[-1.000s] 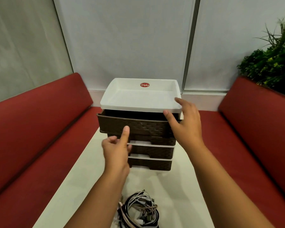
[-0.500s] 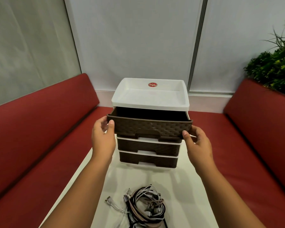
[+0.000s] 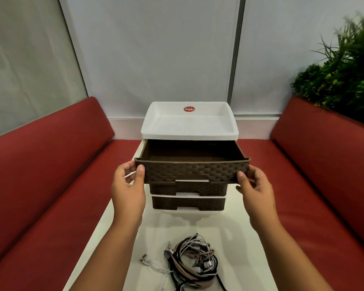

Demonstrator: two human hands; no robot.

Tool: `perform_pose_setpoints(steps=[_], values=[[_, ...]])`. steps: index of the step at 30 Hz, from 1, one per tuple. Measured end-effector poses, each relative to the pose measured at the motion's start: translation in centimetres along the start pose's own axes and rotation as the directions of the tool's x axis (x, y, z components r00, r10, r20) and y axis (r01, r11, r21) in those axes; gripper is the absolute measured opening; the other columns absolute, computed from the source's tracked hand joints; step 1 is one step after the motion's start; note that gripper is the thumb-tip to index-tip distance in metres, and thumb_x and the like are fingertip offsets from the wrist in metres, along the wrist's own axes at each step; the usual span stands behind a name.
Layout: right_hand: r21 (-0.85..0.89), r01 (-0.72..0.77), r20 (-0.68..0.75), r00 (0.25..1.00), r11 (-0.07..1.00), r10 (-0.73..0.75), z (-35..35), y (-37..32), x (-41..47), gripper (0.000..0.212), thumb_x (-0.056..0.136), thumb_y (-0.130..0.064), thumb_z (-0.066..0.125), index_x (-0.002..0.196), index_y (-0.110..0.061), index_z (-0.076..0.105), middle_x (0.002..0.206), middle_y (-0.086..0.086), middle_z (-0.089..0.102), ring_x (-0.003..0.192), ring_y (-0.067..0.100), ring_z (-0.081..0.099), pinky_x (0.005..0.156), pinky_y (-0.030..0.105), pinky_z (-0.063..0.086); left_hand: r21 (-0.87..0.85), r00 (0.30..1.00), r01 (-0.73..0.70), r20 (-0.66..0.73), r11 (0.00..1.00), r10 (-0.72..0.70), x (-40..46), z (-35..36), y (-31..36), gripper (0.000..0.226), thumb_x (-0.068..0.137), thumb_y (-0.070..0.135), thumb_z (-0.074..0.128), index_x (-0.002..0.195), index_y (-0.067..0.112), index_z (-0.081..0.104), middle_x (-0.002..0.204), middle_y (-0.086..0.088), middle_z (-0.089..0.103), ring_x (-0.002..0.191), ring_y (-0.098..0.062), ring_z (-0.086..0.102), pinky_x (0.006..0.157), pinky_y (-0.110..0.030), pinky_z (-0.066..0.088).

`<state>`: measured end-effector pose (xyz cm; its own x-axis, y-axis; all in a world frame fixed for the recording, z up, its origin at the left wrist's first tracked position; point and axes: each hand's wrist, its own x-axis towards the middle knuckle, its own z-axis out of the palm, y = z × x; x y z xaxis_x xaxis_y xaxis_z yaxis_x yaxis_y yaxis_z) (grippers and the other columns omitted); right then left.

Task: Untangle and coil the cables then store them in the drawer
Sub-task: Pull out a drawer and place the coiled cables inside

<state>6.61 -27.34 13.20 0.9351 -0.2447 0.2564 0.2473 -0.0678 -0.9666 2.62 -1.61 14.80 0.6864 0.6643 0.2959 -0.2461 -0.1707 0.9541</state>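
A white drawer unit [image 3: 189,124] with brown woven-look drawers stands on the white table [image 3: 229,238]. Its top drawer [image 3: 191,171] is pulled well out and its inside looks bare. My left hand [image 3: 128,185] grips the drawer's left front corner, thumb on the front face. My right hand [image 3: 254,185] grips the right front corner the same way. A tangled bundle of black, white and beige cables [image 3: 191,261] lies on the table near me, between my forearms, touched by neither hand.
Two more brown drawers [image 3: 187,201] below are closed. Red padded benches run along the left [image 3: 40,185] and right [image 3: 324,175] of the table. A green plant [image 3: 343,76] rises behind the right bench. Grey wall panels stand behind.
The top drawer has slid much farther out toward me. Both hands moved from the unit's front to the drawer's front corners and pulled it open.
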Motion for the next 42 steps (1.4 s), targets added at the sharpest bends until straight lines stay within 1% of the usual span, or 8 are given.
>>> perform_pose_setpoints(steps=[11,19,22,25,28,32,36,42], values=[[0.006,-0.006,-0.083,0.997,1.000,0.006,0.4,-0.7,-2.6,0.023,0.097,-0.014,0.055,0.119,-0.020,0.058,0.111,0.004,0.068,0.093,0.010,0.066,0.093,0.045,0.053,-0.006,0.997,0.003,0.071,1.000,-0.002,-0.3,-1.9,-0.4,0.016,0.095,0.026,0.062,0.111,0.030,0.059,0.113,0.008,0.065,0.105,-0.006,0.061,0.086,-0.023,0.048],[-0.080,-0.210,-0.225,0.956,0.974,0.188,0.5,3.1,-5.1,0.045,0.085,-0.052,0.047,0.128,-0.038,0.046,0.130,0.001,0.054,0.113,0.022,0.057,0.100,0.050,0.046,0.262,0.975,0.203,0.035,0.944,-0.219,-3.2,-4.0,-4.7,0.027,0.101,0.040,0.043,0.106,0.015,0.049,0.108,-0.007,0.057,0.092,-0.019,0.057,0.076,-0.032,0.045],[-0.429,-0.370,-0.066,0.923,0.824,0.380,0.4,6.8,-7.4,0.044,0.094,-0.047,0.049,0.130,-0.024,0.050,0.132,0.008,0.054,0.114,0.024,0.054,0.101,0.044,0.044,0.592,0.835,0.331,0.179,0.735,-0.520,-6.2,-5.5,-7.8,0.048,0.102,0.048,0.031,0.113,0.006,0.051,0.116,-0.015,0.059,0.091,-0.024,0.056,0.077,-0.033,0.040],[-0.693,-0.372,0.069,0.819,0.618,0.570,0.8,10.2,-9.4,0.055,0.093,-0.052,0.050,0.134,-0.015,0.051,0.135,0.015,0.053,0.122,0.031,0.053,0.101,0.039,0.043,0.851,0.651,0.212,0.244,0.480,-0.719,-8.8,-6.5,-10.4,0.078,0.097,0.064,0.020,0.134,0.002,0.049,0.137,-0.019,0.054,0.119,-0.031,0.055,0.095,-0.033,0.040],[-0.856,-0.237,0.078,0.820,0.460,0.568,1.8,11.6,-10.4,0.059,0.094,-0.057,0.044,0.128,-0.010,0.054,0.128,0.020,0.055,0.121,0.037,0.051,0.098,0.038,0.040,0.872,0.588,0.139,0.309,0.470,-0.747,-10.1,-6.1,-11.3,0.091,0.088,0.074,0.015,0.134,0.005,0.053,0.138,-0.017,0.055,0.126,-0.028,0.052,0.101,-0.030,0.038],[-0.889,-0.157,0.107,0.842,0.429,0.529,3.2,12.0,-11.0,0.051,0.096,-0.052,0.043,0.112,-0.007,0.060,0.114,0.019,0.057,0.113,0.040,0.053,0.095,0.040,0.043,0.861,0.597,0.174,0.294,0.478,-0.747,-10.6,-4.0,-10.9,0.097,0.088,0.076,0.026,0.143,-0.002,0.039,0.143,-0.022,0.048,0.128,-0.032,0.050,0.100,-0.032,0.041],[-0.900,-0.084,0.146,0.867,0.427,0.477,4.0,12.1,-11.6,0.040,0.101,-0.038,0.041,0.112,-0.002,0.058,0.115,0.020,0.055,0.108,0.040,0.055,0.090,0.039,0.043,0.842,0.623,0.183,0.300,0.507,-0.722,-11.2,-2.2,-11.6,0.094,0.076,0.082,0.046,0.127,0.003,0.050,0.125,-0.016,0.056,0.111,-0.030,0.059,0.090,-0.034,0.049],[-0.863,-0.121,0.120,0.895,0.491,0.431,4.7,12.6,-12.8,0.027,0.102,-0.024,0.037,0.106,-0.002,0.053,0.108,0.019,0.059,0.100,0.038,0.057,0.077,0.037,0.041,0.814,0.693,0.111,0.348,0.570,-0.632,-12.1,-0.6,-12.1,0.060,0.090,0.043,0.060,0.127,-0.001,0.042,0.130,-0.017,0.049,0.120,-0.031,0.050,0.096,-0.037,0.046]])
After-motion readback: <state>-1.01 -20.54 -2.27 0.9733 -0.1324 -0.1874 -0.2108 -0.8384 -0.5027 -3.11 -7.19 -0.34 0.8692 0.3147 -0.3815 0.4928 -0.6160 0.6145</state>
